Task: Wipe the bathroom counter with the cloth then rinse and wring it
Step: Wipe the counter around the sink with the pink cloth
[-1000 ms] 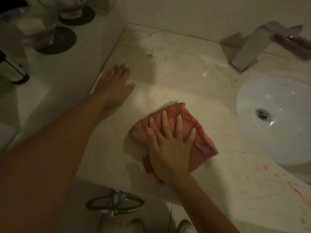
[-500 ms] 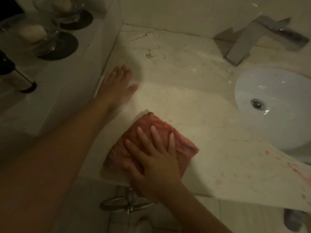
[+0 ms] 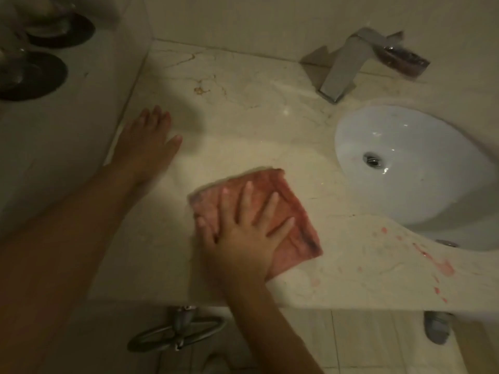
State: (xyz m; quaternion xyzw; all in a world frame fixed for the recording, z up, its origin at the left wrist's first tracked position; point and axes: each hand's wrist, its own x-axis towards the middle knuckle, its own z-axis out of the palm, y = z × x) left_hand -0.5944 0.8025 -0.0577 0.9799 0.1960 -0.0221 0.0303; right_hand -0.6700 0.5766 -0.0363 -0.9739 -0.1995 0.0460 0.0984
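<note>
Your right grip point(image 3: 243, 238), fingers spread flat, presses the cloth point(image 3: 272, 182) near the tabletop's point(image 3: 243, 117) front edge; your left grip point(image 3: 145, 141) lies flat at its left edge. The cloth is soft, limp and likely damp: bunch it in your palm to lift.

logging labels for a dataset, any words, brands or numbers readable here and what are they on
No text can be read anywhere in this view.
Wrapped packet behind the faucet: any print is too blurred to read.
Cloth, sink, counter: no lettering shows.
</note>
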